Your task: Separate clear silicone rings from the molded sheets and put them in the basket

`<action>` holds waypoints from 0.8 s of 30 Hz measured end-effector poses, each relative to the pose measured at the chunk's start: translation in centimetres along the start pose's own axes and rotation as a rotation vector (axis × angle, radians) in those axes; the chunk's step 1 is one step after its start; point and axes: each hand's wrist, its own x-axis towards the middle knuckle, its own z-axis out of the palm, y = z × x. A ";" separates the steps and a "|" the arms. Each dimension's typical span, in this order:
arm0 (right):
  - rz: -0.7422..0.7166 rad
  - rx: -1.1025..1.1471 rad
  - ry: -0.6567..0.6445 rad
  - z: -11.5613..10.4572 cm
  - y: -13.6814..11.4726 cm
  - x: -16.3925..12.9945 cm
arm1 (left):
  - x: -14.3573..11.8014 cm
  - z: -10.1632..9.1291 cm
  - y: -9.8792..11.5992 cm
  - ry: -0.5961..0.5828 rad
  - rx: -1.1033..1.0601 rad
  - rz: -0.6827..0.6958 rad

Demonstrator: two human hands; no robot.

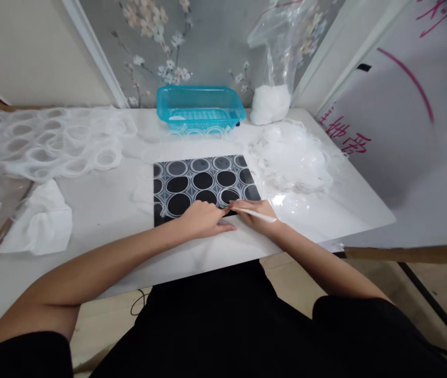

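A black board (203, 181) lies on the white table under a clear sheet patterned with rows of pale rings. My left hand (203, 219) rests on its front edge, index finger reaching toward the right hand and thumb stretched out apart from it. In my right hand (258, 214) is a slim white pen-like tool (260, 214), pinched with its tip pointing left, close to the left index fingertip. Both hands are beside a ring (230, 197) at the board's front right. The exact contact at the tip is too small to make out.
A blue plastic basket (200, 107) stands behind the board. To the right are a heap of clear ring-cut scraps (294, 155) and a clear bag with white filling (271, 104). Ring-holed sheets (45, 142) and a crumpled white tissue (38, 220) lie left.
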 end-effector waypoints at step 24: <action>0.272 0.389 0.163 -3.2 3.8 -0.9 | 4.2 0.1 2.8 0.089 0.041 0.036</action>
